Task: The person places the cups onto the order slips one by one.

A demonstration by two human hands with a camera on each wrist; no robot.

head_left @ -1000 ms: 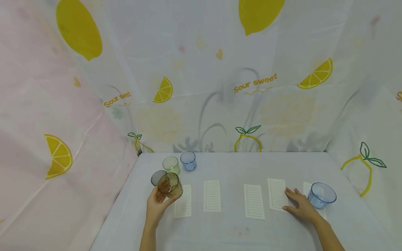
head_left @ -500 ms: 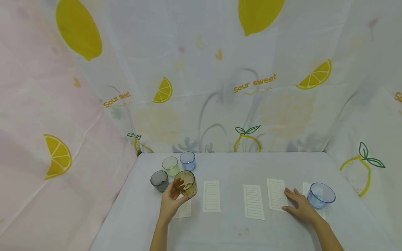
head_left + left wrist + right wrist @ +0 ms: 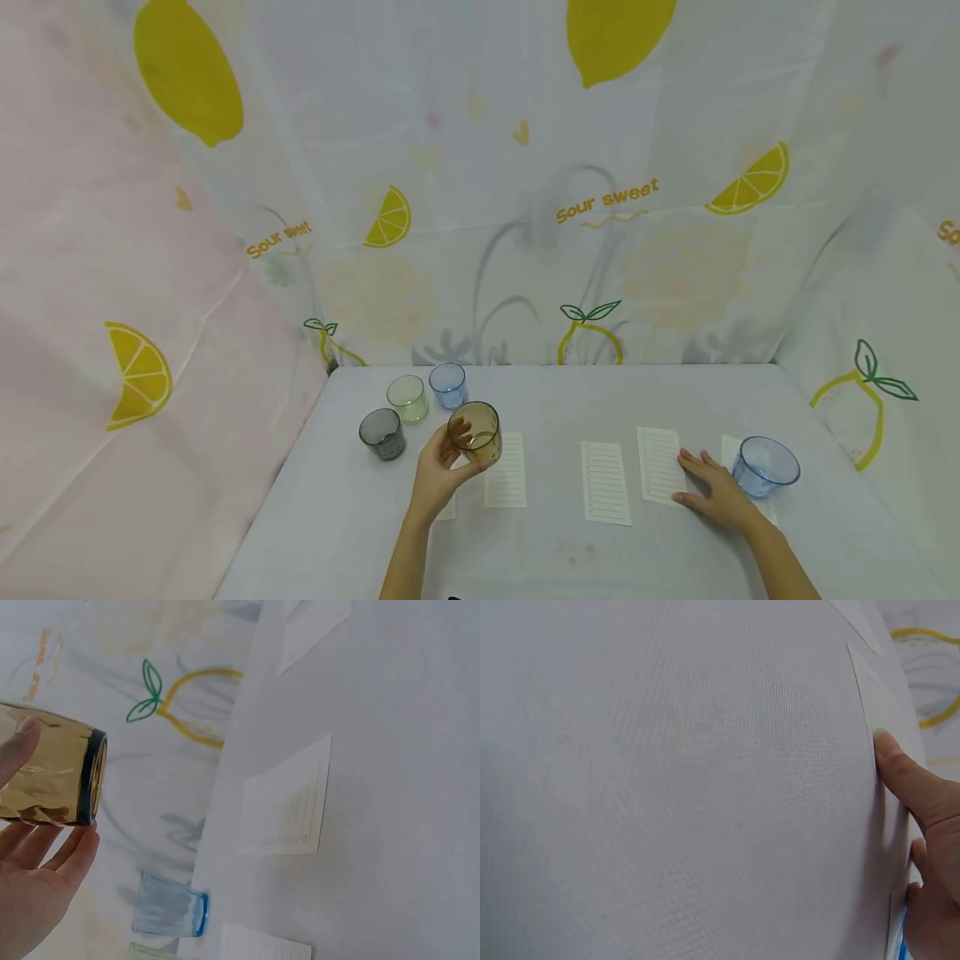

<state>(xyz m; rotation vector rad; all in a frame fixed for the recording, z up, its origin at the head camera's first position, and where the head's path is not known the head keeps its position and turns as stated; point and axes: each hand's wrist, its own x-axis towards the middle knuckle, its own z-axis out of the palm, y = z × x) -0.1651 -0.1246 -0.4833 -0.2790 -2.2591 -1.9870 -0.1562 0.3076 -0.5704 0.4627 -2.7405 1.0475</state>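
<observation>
My left hand (image 3: 437,477) grips an amber glass cup (image 3: 477,433) between thumb and fingers, raised above the table at the left of centre. In the left wrist view the amber glass cup (image 3: 52,765) lies sideways across the picture, thumb on one side and fingers on the other. Beneath it in the head view is a lined paper card (image 3: 510,487). My right hand (image 3: 720,497) rests on the table with spread fingers, fingertips at the edge of another lined card (image 3: 660,467). The right wrist view shows the thumb (image 3: 907,776) against that card's edge.
Left of the amber cup stand a grey glass cup (image 3: 382,435), a green one (image 3: 408,400) and a blue one (image 3: 448,387). A wider blue glass bowl (image 3: 765,468) stands on a card right of my right hand. Another lined card (image 3: 606,483) lies mid-table. Lemon-printed cloth walls (image 3: 480,200) enclose the table.
My left hand has carried the amber cup rightward, away from the grey cup and over the second card. The grey cup is now fully visible. My right hand stays in place.
</observation>
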